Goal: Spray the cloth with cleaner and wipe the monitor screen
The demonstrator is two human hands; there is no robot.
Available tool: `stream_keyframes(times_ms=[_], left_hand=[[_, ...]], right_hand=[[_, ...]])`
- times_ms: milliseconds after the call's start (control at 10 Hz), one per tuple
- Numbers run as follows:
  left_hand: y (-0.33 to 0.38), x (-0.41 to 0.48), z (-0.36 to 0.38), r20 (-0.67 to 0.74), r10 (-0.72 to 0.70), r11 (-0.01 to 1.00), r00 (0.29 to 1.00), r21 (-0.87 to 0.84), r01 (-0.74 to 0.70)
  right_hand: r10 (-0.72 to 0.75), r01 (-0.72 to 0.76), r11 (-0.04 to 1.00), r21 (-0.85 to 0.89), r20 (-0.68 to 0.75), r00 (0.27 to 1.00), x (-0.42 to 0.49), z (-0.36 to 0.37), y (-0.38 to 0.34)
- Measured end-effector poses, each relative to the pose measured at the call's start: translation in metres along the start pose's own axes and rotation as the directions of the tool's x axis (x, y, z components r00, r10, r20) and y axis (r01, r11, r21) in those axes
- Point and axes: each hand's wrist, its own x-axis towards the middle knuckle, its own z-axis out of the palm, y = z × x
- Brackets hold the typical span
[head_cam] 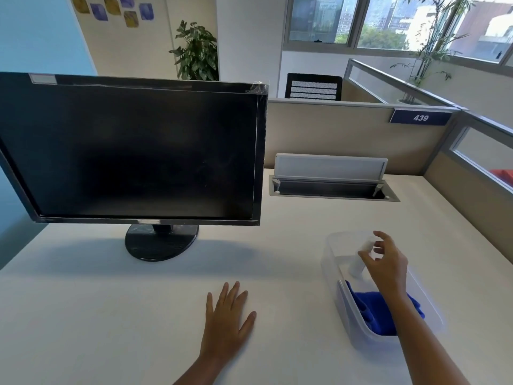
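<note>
1. The left hand (226, 315) is lying flat on the white desk (111, 315), fingers straight and spread, holding nothing.
2. To its right and well apart, the clear bin (344, 309) is sitting on the desk. The blue cloth (372, 309) is lying bunched in the bin's near end, partly under the right forearm.
3. The right hand (384, 262) is reaching over the bin's far end, thumb and fingers curling round the upper part of the tilted white spray bottle (356, 263). Through the hazy plastic I cannot tell whether the bottle's base is touching the bin floor.
4. A wide band of desk is separating both hands from the monitor (133, 154), which is standing far left on its round base (161, 241). Its dark screen is facing near, its right edge is sitting well left of the bin, and its left edge is running out of view.
5. Right of the monitor, a cable hatch (330, 187) is sitting in the desk with its lid raised, just in front of the beige partition (347, 134).
</note>
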Motion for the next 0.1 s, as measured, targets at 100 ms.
stream_keyframes(times_ms=[100], left_hand=[[0.0017,0.0013,0.0031,-0.023,0.021,0.999,1.000,-0.025,-0.021]], right_hand=[[-0.002,0.001,1.000,-0.020,-0.041,0.999,-0.0002,-0.0022,-0.0087]])
